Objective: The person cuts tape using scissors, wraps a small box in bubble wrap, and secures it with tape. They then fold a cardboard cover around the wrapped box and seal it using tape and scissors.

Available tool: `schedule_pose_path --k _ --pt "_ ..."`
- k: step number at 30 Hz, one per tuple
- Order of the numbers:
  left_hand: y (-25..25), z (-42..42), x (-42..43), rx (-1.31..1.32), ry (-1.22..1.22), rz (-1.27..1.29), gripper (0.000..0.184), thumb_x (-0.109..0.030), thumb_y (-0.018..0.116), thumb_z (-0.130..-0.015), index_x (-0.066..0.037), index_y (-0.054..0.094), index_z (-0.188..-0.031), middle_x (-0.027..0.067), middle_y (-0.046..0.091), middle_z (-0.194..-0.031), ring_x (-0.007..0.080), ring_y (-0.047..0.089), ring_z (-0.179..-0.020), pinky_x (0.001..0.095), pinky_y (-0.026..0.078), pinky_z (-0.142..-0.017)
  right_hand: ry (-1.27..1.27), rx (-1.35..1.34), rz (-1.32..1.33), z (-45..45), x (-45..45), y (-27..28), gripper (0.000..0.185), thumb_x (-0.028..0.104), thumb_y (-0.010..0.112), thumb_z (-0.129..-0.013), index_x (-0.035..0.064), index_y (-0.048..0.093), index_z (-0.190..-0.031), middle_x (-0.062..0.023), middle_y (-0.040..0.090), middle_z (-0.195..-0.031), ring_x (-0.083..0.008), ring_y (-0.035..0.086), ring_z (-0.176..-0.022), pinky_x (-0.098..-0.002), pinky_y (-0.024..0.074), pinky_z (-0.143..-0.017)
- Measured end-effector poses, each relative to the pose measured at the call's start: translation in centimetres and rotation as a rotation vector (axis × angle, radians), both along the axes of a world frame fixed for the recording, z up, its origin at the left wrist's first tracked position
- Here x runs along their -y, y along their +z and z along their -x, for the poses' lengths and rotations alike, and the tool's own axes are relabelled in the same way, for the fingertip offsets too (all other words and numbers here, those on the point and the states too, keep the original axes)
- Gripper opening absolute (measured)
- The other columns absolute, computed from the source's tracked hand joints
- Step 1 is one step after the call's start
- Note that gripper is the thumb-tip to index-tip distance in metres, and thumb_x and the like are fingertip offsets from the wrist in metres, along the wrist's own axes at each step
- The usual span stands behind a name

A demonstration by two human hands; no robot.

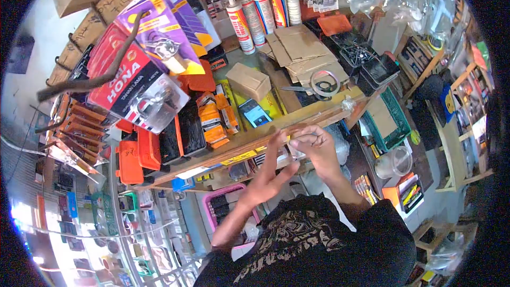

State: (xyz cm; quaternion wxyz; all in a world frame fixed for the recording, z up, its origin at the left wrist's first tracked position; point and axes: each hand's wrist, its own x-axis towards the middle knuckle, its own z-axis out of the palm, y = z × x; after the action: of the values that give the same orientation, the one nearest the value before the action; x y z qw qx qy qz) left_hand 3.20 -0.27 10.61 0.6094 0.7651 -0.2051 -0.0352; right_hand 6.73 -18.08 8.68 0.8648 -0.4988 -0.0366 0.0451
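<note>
Both hands are raised close together in front of the counter's edge [234, 151]. My left hand [264, 178] has its fingers stretched out and its thumb apart, the fingertips near the other hand. My right hand [317, 151] is closed in a pinch; a small pale bit shows by its fingertips, too small to name. Just beyond the hands a phone [255, 114] with a lit screen lies on the counter. Behind it sits a small brown cardboard box [248, 81]. A roll of clear tape [325, 84] rests to the right, beside scissors [297, 89].
Flattened cardboard pieces [300, 48] lie behind the tape. Several sealant tubes [257, 16] stand at the back. Orange small boxes [215, 117] and hanging blister packs [141, 90] crowd the left. A black tray of screws [358, 53] and a green basket [390, 122] are at right.
</note>
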Motion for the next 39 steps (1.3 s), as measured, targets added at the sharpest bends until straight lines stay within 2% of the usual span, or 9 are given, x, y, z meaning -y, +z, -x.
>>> schedule_pose_path --k 2,3,5,7,11,13,20,30,39 --pt "2.9 -1.2 -0.1 0.126 -0.040 -0.340 0.077 -0.034 0.059 -0.098 0.004 0.019 -0.152 0.0269 0.022 -0.158 0.0401 0.028 -0.145 0.0451 0.025 -0.118 -0.025 -0.021 -0.007 -0.3 0.0 0.1 0.027 -0.004 0.072 -0.085 0.0023 0.055 -0.104 -0.0153 0.074 -0.092 -0.0156 0.071 -0.082 -0.0259 0.0556 -0.072" --pt "4.6 -1.7 -0.2 0.132 -0.039 -0.339 0.077 -0.034 0.059 -0.098 0.004 0.019 -0.152 0.0269 0.022 -0.158 0.0401 0.028 -0.145 0.0451 0.025 -0.118 -0.057 -0.002 -0.026 -0.4 0.0 0.1 0.028 -0.004 0.072 -0.085 0.0029 0.055 -0.105 -0.0150 0.074 -0.092 -0.0150 0.070 -0.081 -0.0255 0.0550 -0.070" --pt "7.7 -3.0 -0.5 0.022 0.169 -0.483 0.078 -0.035 0.058 -0.099 0.007 0.018 -0.151 0.0318 0.036 -0.148 0.0461 0.041 -0.135 0.0470 0.034 -0.112 -0.095 0.019 -0.047 -0.5 0.1 0.5 0.029 -0.004 0.072 -0.085 0.0036 0.054 -0.106 -0.0148 0.074 -0.092 -0.0144 0.070 -0.080 -0.0250 0.0545 -0.069" --pt "4.3 -8.5 -3.0 0.864 0.415 -0.739 0.075 -0.034 0.059 -0.096 0.009 0.026 -0.147 0.0336 0.045 -0.139 0.0485 0.050 -0.125 0.0502 0.041 -0.105 -0.106 -0.006 -0.050 -0.3 0.4 0.9 0.032 -0.001 0.073 -0.085 0.0048 0.053 -0.109 -0.0143 0.073 -0.094 -0.0126 0.069 -0.081 -0.0231 0.0515 -0.066" --pt "6.7 -13.3 -3.0 0.567 0.438 -0.487 0.069 -0.030 0.062 -0.092 0.008 0.035 -0.144 0.0332 0.048 -0.137 0.0476 0.050 -0.126 0.0539 0.041 -0.105 -0.159 -0.016 -0.045 -0.4 1.1 0.0 0.032 0.003 0.074 -0.086 0.0056 0.053 -0.110 -0.0125 0.073 -0.097 -0.0111 0.068 -0.084 -0.0213 0.0489 -0.066" --pt "3.0 -15.7 -3.6 1.160 0.398 -1.056 0.064 -0.025 0.063 -0.088 0.007 0.042 -0.140 0.0324 0.046 -0.140 0.0467 0.046 -0.131 0.0566 0.039 -0.106 -0.168 -0.003 -0.063 -0.4 1.7 -0.2 0.032 0.007 0.074 -0.087 0.0057 0.054 -0.111 -0.0099 0.073 -0.098 -0.0088 0.066 -0.082 -0.0212 0.0475 -0.066" --pt "-1.9 -17.3 -3.5 0.716 0.331 -1.103 0.060 -0.025 0.062 -0.090 0.007 0.044 -0.138 0.0289 0.040 -0.148 0.0425 0.037 -0.140 0.0544 0.041 -0.107 -0.293 0.021 -0.044 0.1 3.3 -1.4 0.028 0.007 0.073 -0.088 0.0051 0.056 -0.110 -0.0071 0.073 -0.095 -0.0077 0.061 -0.075 -0.0224 0.0462 -0.065" --pt "1.7 -12.1 -2.0 0.691 0.186 -1.273 0.061 -0.019 0.065 -0.087 0.006 0.043 -0.139 0.0233 0.045 -0.146 0.0384 0.043 -0.135 0.0500 0.043 -0.106 -0.176 0.034 0.077 0.2 2.3 -2.5 0.024 0.005 0.069 -0.091 0.0052 0.057 -0.112 -0.0040 0.071 -0.092 -0.0073 0.062 -0.081 -0.0228 0.0467 -0.075" --pt "2.2 -10.8 -1.9 0.663 0.074 -1.059 0.074 -0.033 0.079 -0.074 -0.002 0.050 -0.136 0.0154 0.047 -0.145 0.0384 0.046 -0.128 0.0491 0.040 -0.107 -0.116 0.004 0.081 -0.3 1.4 -1.8 0.026 0.006 0.068 -0.093 0.0026 0.056 -0.116 -0.0071 0.071 -0.096 -0.0096 0.064 -0.084 -0.0238 0.0506 -0.071"
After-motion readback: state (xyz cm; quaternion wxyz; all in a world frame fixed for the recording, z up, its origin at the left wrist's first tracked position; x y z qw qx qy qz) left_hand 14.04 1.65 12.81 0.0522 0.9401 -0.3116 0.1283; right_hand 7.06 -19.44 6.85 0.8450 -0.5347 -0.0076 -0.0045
